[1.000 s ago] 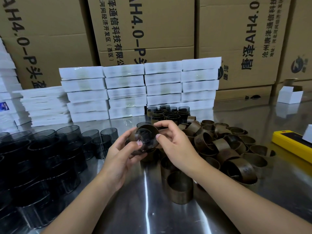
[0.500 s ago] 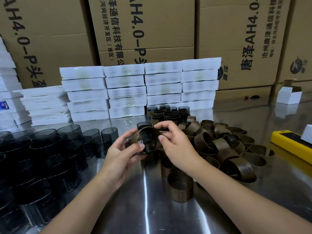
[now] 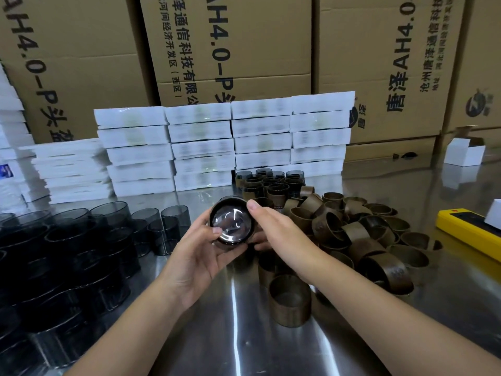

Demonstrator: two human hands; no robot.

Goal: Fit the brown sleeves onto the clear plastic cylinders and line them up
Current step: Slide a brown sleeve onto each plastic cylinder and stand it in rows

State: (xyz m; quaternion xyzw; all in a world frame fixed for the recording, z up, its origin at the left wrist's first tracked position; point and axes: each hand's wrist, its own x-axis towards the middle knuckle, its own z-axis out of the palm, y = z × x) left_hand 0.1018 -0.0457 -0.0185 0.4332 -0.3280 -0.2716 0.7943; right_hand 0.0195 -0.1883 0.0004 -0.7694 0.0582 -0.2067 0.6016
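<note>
Held item — one clear plastic cylinder (image 3: pixel 231 224), clamped between your left hand (image 3: pixel 199 257) and right hand (image 3: pixel 282 230) above the steel table (image 3: pixel 235 335). Change: half a second ago it showed side-on; now its glossy end faces you, a brown sleeve (image 3: pixel 230 244) ringing the rim — seating looks near complete. Left: bare cylinders (image 3: pixel 113 215). Centre rear: sleeved row (image 3: pixel 268 183), its likely destination. Right: loose sleeves (image 3: pixel 352 232).

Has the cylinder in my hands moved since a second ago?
Yes. The cylinder has turned its closed end toward the camera and sits slightly nearer the white box stack.
</note>
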